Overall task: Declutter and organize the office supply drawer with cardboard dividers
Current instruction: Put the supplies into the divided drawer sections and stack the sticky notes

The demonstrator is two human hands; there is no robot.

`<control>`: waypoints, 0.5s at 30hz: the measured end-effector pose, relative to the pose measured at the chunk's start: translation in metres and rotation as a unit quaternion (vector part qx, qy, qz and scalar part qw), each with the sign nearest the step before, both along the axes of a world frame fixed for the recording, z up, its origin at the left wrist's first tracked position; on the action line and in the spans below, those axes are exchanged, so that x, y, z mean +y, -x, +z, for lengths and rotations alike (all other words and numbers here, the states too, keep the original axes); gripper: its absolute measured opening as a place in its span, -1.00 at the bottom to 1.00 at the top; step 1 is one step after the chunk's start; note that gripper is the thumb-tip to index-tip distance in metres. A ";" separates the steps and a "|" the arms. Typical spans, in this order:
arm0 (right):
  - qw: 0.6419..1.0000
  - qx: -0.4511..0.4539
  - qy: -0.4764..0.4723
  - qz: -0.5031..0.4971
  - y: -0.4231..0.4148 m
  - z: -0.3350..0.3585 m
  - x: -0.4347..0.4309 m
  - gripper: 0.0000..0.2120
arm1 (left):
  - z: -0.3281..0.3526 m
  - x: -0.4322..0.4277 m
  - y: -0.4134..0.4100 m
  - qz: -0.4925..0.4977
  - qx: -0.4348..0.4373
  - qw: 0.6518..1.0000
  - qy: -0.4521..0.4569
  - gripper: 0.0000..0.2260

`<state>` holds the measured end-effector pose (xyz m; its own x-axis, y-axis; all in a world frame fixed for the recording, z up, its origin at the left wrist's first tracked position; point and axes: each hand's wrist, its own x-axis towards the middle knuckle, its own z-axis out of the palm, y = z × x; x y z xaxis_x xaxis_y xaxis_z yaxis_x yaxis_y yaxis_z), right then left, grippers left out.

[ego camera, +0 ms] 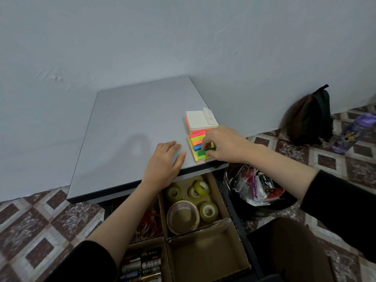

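Sticky notes: stacked at near right corner of desk, above open drawer. Pinching green flag strip on top with right hand; left hand flat on desk, fingers straight, holding nothing. Light, loose, probably slide apart; best gripped as whole stack by side edges.

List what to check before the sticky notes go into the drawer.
1. Grip of right hand on green flags: ok, pinched.
2. Free left hand, flat on desk: ok.
3. Open drawer: ok.
4. Empty compartment, near right: ok.
5. Flat top sheet on white pad: not ok, curled up.
6. Fit of pad in compartment: cannot tell.
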<state>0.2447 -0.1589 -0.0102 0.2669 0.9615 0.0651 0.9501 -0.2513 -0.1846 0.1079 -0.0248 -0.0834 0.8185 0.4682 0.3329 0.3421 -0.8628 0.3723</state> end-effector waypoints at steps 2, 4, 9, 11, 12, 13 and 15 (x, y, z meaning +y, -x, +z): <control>1.000 -0.005 -0.003 -0.002 0.001 -0.002 0.000 -0.81 | 0.000 0.000 0.001 0.001 -0.003 1.000 -0.002 -0.61; 1.000 -0.010 -0.003 -0.004 0.003 -0.004 0.000 -0.81 | 0.000 0.000 0.000 0.000 -0.005 1.000 -0.001 -0.61; 0.996 0.052 -0.053 -0.049 -0.002 -0.002 0.000 -0.82 | 0.004 0.003 0.000 0.007 -0.034 0.998 0.054 -0.66; 0.985 0.097 -0.101 -0.098 -0.011 0.001 -0.001 -0.84 | 0.007 0.005 0.002 0.013 -0.056 0.997 0.054 -0.70; 0.977 0.120 -0.123 -0.123 -0.016 0.002 -0.001 -0.85 | 0.009 0.004 0.002 0.011 -0.071 0.997 0.036 -0.72; 0.969 0.140 -0.142 -0.147 -0.021 0.002 0.000 -0.86 | 0.012 0.001 0.001 0.003 -0.087 0.996 0.015 -0.75; 0.956 0.167 -0.157 -0.181 -0.029 0.000 0.002 -0.86 | 0.016 -0.009 -0.003 -0.025 -0.107 0.994 -0.019 -0.79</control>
<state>0.2737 -0.1570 -0.0099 0.6355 0.7486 0.1890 0.6859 -0.4351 -0.5833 0.1104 -0.0335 -0.0679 0.7489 0.4128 0.5184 0.2148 -0.8913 0.3993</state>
